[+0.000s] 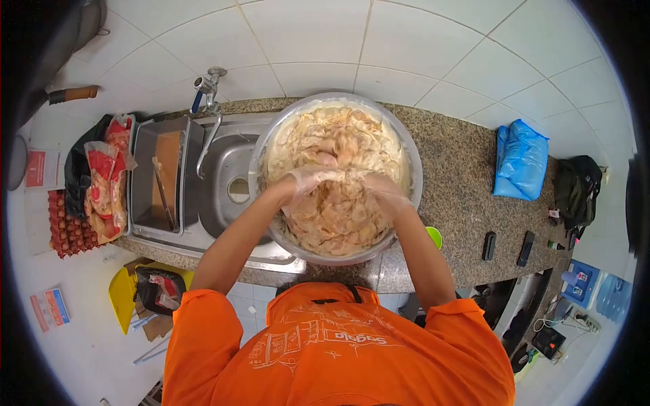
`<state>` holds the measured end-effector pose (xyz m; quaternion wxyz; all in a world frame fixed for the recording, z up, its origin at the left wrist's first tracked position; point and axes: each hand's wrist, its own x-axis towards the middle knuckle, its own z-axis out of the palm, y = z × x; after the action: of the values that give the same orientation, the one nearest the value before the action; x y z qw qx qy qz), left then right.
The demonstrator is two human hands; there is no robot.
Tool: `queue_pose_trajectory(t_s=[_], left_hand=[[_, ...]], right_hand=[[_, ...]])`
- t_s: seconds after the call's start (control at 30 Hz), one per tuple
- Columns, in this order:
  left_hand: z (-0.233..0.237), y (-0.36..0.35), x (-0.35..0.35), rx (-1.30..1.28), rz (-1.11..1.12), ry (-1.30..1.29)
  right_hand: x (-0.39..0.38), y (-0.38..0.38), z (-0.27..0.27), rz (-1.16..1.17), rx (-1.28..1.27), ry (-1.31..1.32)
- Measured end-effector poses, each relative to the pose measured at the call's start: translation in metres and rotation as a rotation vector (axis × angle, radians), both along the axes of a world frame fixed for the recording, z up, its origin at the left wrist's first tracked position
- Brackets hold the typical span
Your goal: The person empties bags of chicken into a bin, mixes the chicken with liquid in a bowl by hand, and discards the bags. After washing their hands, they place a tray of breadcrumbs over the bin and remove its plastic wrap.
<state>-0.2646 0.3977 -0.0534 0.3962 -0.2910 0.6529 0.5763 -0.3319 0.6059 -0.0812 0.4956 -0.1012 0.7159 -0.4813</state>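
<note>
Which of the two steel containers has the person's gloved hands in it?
The large round steel bowl, full of pale coated pieces: left hand and right hand are in it. The rectangular steel tray beside the tap stands untouched.

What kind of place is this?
Probably a food-prep kitchen, perhaps commercial: a very large metal bowl of pale coated food sits on a granite counter by a steel sink, with stacked egg trays nearby.

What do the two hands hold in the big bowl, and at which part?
Cannot be told. The gloved left hand and right hand press into the coated meat pieces in the metal bowl; no clear grip shows.
</note>
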Motion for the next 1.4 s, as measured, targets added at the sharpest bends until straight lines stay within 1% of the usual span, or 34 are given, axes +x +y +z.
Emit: queue_pose_trajectory(t_s=[0.07,0.1,0.13,0.17,0.2,0.23,0.27,0.3,0.33,0.37,0.4,0.43,0.47,0.5,0.53,0.6,0.63,0.7,0.73,0.77,0.8,0.83,0.9,0.93,1.0,1.03,1.1,1.13,1.2,1.23,1.3,1.33,1.37,1.4], left_hand=[[-0.004,-0.006,0.000,-0.206,-0.431,0.187],[0.005,0.000,0.010,-0.331,-0.486,0.304],[0.010,0.008,0.020,-0.328,-0.486,0.297],[0.014,0.017,0.031,-0.424,-0.477,0.281],[0.017,0.024,0.041,-0.524,-0.466,0.271],[0.008,0.030,0.060,-0.688,-0.567,0.402],[0.000,0.035,0.077,-0.687,-0.570,0.399],[-0.005,0.038,0.092,-0.755,-0.546,0.431],[-0.004,0.039,0.102,-0.824,-0.523,0.462],[-0.002,0.039,0.109,-0.682,-0.235,0.552],[0.002,0.041,0.117,-0.687,-0.241,0.549],[0.006,0.044,0.127,-0.378,0.136,0.438],[0.009,0.045,0.132,-0.058,0.503,0.312],[0.013,0.040,0.131,-0.020,0.597,-0.050],[0.006,0.035,0.130,-0.023,0.598,-0.052],[-0.019,0.024,0.125,0.131,0.662,0.015],[-0.023,0.019,0.117,0.132,0.662,0.012],[-0.030,0.011,0.097,0.339,0.646,-0.142],[-0.032,0.014,0.089,0.343,0.641,-0.143],[-0.034,0.019,0.083,0.352,0.603,-0.140],[-0.037,0.021,0.079,0.359,0.567,-0.138],[-0.045,0.018,0.077,0.356,0.568,-0.141],[-0.069,0.009,0.073,0.526,0.630,-0.224],[-0.070,0.008,0.070,0.520,0.625,-0.227],[-0.075,0.009,0.063,0.451,0.609,-0.247],[-0.086,0.009,0.062,0.451,0.601,-0.252],[-0.109,0.009,0.057,0.641,0.589,-0.199],[-0.100,0.012,0.052,0.646,0.583,-0.196],[-0.084,0.016,0.047,0.576,0.533,-0.208],[-0.091,0.013,0.046,0.579,0.534,-0.206],[-0.112,0.006,0.047,0.477,0.442,-0.200],[-0.098,0.008,0.046,0.478,0.445,-0.199],[-0.084,0.010,0.046,0.495,0.454,-0.177],[-0.072,0.012,0.045,0.513,0.463,-0.154]], right_hand=[[0.011,-0.016,0.021,0.053,0.258,0.207],[0.020,-0.020,0.008,0.054,0.258,0.205],[0.033,-0.022,-0.017,0.149,0.257,0.381],[0.047,-0.025,-0.036,0.244,0.252,0.557],[0.060,-0.029,-0.042,0.245,0.249,0.555],[0.074,-0.032,-0.044,0.504,0.357,0.760],[0.087,-0.030,-0.052,0.767,0.466,0.956],[0.096,-0.024,-0.097,0.805,0.385,1.042],[0.092,-0.022,-0.055,0.799,0.381,1.039],[0.084,-0.014,-0.008,0.764,0.421,0.918],[0.078,-0.008,0.030,0.728,0.458,0.799],[0.074,0.000,0.038,0.723,0.451,0.799],[0.070,0.010,0.042,0.548,0.340,0.716],[0.068,0.019,0.043,0.378,0.231,0.627],[0.068,0.024,0.042,0.378,0.228,0.624],[0.066,0.033,0.039,-0.021,0.131,0.664],[0.064,0.039,0.030,-0.020,0.133,0.662],[0.061,0.051,0.000,0.041,0.335,0.467],[0.059,0.052,-0.015,0.037,0.340,0.467],[0.058,0.052,-0.032,0.023,0.287,0.411],[0.056,0.048,-0.033,0.009,0.231,0.353],[0.049,0.044,-0.033,0.010,0.229,0.350],[0.033,0.034,-0.031,0.177,0.437,0.081],[0.031,0.035,-0.046,0.172,0.433,0.077],[0.032,0.040,-0.091,-0.039,-0.024,-0.274],[0.032,0.039,-0.099,-0.048,-0.023,-0.278],[0.028,0.036,-0.109,-0.050,-0.159,-0.426],[0.028,0.032,-0.094,-0.055,-0.155,-0.420],[0.032,0.025,-0.067,-0.278,-0.214,-0.696],[0.032,0.023,-0.068,-0.277,-0.212,-0.694],[0.035,0.021,-0.080,-0.336,-0.291,-0.667],[0.034,0.022,-0.094,-0.334,-0.290,-0.667],[0.032,0.022,-0.109,-0.348,-0.279,-0.596],[0.030,0.019,-0.109,-0.362,-0.268,-0.523]])
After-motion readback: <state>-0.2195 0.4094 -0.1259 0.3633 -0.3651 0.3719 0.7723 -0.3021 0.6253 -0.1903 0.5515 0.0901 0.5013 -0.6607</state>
